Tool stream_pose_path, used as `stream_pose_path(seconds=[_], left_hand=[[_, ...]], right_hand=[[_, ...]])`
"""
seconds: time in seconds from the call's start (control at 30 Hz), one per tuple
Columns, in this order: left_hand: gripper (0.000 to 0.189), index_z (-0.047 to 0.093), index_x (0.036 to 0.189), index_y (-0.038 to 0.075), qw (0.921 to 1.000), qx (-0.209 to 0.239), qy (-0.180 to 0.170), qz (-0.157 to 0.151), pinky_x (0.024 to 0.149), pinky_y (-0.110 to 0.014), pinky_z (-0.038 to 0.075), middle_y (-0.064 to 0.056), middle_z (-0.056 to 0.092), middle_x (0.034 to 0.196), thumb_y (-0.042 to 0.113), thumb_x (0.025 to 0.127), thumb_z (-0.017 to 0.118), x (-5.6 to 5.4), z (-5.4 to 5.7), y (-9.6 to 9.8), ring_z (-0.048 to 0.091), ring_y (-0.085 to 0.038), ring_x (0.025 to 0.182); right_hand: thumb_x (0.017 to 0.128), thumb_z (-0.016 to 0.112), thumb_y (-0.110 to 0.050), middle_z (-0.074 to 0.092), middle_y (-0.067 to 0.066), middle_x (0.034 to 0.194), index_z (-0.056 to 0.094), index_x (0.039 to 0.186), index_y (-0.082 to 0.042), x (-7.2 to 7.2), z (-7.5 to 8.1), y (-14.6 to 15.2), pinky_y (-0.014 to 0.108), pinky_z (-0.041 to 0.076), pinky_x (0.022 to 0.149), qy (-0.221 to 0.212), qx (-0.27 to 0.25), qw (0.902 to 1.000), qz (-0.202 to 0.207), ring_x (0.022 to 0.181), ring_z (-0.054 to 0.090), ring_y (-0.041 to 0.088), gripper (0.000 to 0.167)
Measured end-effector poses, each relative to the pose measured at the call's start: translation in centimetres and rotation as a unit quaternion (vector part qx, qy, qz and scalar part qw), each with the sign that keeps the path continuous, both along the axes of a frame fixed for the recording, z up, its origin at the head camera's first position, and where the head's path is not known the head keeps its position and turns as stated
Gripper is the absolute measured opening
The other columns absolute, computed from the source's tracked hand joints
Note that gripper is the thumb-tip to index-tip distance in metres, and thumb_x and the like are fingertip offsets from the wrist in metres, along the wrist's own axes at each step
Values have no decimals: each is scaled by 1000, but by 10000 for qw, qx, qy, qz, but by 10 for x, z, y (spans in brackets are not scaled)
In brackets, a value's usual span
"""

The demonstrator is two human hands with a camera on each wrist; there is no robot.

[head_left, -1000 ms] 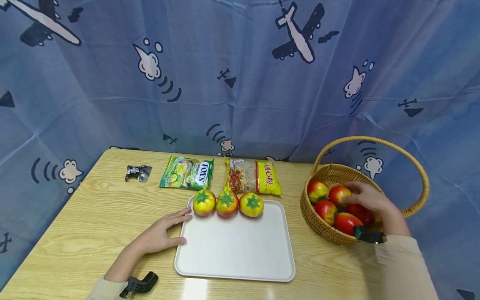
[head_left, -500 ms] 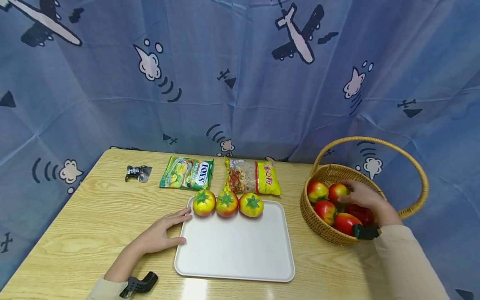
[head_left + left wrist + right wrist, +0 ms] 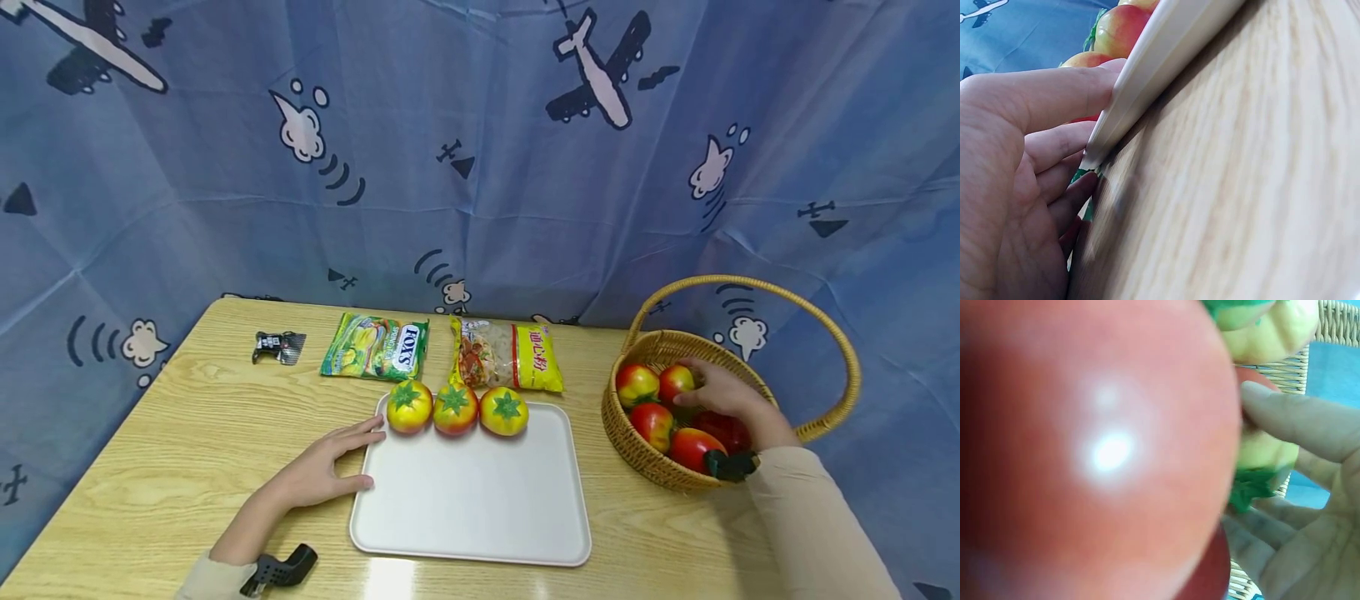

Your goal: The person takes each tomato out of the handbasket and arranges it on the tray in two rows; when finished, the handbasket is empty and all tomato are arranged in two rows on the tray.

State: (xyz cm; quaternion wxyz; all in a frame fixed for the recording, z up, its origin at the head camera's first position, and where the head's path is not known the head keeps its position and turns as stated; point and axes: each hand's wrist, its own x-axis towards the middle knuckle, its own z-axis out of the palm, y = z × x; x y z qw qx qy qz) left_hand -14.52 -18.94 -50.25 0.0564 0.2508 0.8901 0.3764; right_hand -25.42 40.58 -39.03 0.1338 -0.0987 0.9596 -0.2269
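My right hand (image 3: pixel 729 398) reaches into a wicker basket (image 3: pixel 633 450). Its thumb and fingers curl round a red-and-yellow tomato (image 3: pixel 675 382) with a green leafy top, seen in the right wrist view beyond a large red fruit (image 3: pixel 1104 425) that fills the foreground. Several more red and yellow fruits lie about it. My left hand (image 3: pixel 318 471) rests at the left edge of a white tray (image 3: pixel 480 508), its thumb and fingertips touching the rim with the fingers spread. Three tomatoes (image 3: pixel 455 409) stand in a row along the tray's back edge.
Behind the tray lie a green FOX'S candy bag (image 3: pixel 375 346) and a yellow pasta packet (image 3: pixel 506 354). A small black wrapped item (image 3: pixel 277 347) sits at the back left. The basket's tall handle (image 3: pixel 843 354) arches over the right forearm. A blue curtain (image 3: pixel 480 167) hangs behind the table.
My right hand has shifted slightly inside the basket, its fingers coming round the tomato at the back. My left hand and the tray have stayed put.
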Motion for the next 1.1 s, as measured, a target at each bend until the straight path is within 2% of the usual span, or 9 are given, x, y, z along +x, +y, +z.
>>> stream_pose_path(seconds=[0.3, 0.57, 0.7, 0.9, 1.0, 1.1], left_hand=[[65, 50, 139, 13, 10000, 14, -16, 12, 105, -62, 32, -5, 36, 152, 44, 85, 67, 1, 1, 1, 35, -40, 136], [64, 50, 138, 12, 10000, 12, 42, 2, 104, -62, 33, -6, 37, 152, 42, 85, 68, 2, 3, 0, 35, -40, 135], [64, 50, 138, 13, 10000, 23, 68, 2, 104, -62, 33, -6, 36, 152, 42, 85, 68, 1, 2, 0, 35, -40, 135], [65, 50, 139, 13, 10000, 1, 39, 11, 105, -62, 32, -6, 36, 152, 43, 85, 68, 2, 3, 1, 35, -40, 136], [65, 50, 139, 13, 10000, 1, 4, 23, 105, -62, 32, -6, 36, 152, 43, 85, 68, 2, 3, 1, 34, -40, 136], [65, 50, 139, 13, 10000, -8, -11, 32, 104, -63, 32, -6, 35, 152, 44, 85, 68, 2, 3, 1, 34, -40, 136]], right_hand=[[83, 70, -22, 47, 33, 119, 34, 139, 9, 0, 4, 1, 49, 44, 85, 294, 30, 9994, -204, 101, 48, 41, 73], [84, 68, -20, 25, 39, 135, 28, 142, 7, 7, 15, -1, 60, 35, 90, 190, -367, 9986, -329, 116, 28, 50, 75], [84, 70, -23, 34, 35, 134, 29, 141, 8, 10, 20, -3, 59, 38, 90, 477, -174, 9984, -261, 114, 38, 47, 77], [83, 71, -26, 47, 30, 123, 35, 137, 9, 17, 31, -12, 50, 45, 83, 841, 19, 9965, 13, 102, 50, 40, 73], [82, 72, -27, 49, 27, 125, 40, 136, 5, 21, 38, -20, 49, 45, 83, 1010, 9, 9947, 218, 103, 51, 38, 71], [81, 74, -28, 46, 27, 131, 39, 138, 4, 24, 43, -29, 52, 44, 86, 1090, -34, 9934, 347, 108, 49, 40, 74]])
